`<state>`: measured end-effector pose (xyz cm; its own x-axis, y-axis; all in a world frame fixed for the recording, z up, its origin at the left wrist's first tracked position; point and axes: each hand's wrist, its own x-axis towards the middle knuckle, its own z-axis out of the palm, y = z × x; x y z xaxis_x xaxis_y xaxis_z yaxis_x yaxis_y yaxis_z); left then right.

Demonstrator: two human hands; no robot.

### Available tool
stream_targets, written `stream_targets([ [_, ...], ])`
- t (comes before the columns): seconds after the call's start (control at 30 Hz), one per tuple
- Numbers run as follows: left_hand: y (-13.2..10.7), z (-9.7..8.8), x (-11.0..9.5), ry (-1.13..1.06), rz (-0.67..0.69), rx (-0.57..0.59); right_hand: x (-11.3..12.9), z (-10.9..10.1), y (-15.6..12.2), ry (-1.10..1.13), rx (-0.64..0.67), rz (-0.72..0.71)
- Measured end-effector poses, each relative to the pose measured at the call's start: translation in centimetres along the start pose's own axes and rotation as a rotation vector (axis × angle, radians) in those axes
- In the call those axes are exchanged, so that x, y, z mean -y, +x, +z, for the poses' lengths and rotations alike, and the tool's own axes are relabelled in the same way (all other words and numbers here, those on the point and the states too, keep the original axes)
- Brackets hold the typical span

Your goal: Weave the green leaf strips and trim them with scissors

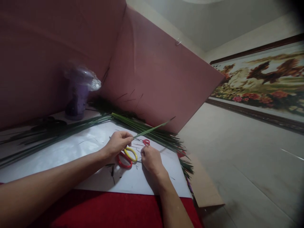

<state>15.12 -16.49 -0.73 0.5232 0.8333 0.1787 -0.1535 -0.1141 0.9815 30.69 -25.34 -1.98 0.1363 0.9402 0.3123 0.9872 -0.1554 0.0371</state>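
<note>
My left hand [118,143] pinches one end of a narrow green leaf strip [154,128], which slants up to the right and ends in a dark tip. Below that hand lie scissors with one yellow and one red handle loop [130,154]; their blades are hidden. A smaller pair of scissors with red handles [146,142] rests just beyond my right hand. Curled in close to the white board [128,186], my right hand [153,161] has its fingers pressed together, and I cannot see what they hold. Dark leaf scraps [112,171] are scattered on the board.
Long green leaves [147,129] lie along the board's far edges. Behind them stands a purple container with clear plastic wrap [79,95]. Pink panels [154,69] rise at the back. Red cloth [111,209] covers the near side, and a cardboard piece [205,186] sits at right.
</note>
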Motion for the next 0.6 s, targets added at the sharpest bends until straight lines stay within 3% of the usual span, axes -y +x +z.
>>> stream_targets([
  [0.17,-0.2,0.1,-0.1,-0.006,-0.028,-0.015,0.2,0.0,0.1,-0.040,0.003,-0.024],
  [0.37,0.0,0.0,0.2,-0.003,-0.233,-0.046,0.3,-0.4,0.1,0.122,-0.132,0.004],
  [0.47,-0.2,0.1,0.3,-0.054,-0.342,0.010,0.6,-0.4,0.1,0.284,-0.245,-0.010],
  [0.6,-0.5,0.3,0.4,-0.159,-0.381,0.101,1.1,-0.2,0.1,0.399,-0.309,-0.088],
])
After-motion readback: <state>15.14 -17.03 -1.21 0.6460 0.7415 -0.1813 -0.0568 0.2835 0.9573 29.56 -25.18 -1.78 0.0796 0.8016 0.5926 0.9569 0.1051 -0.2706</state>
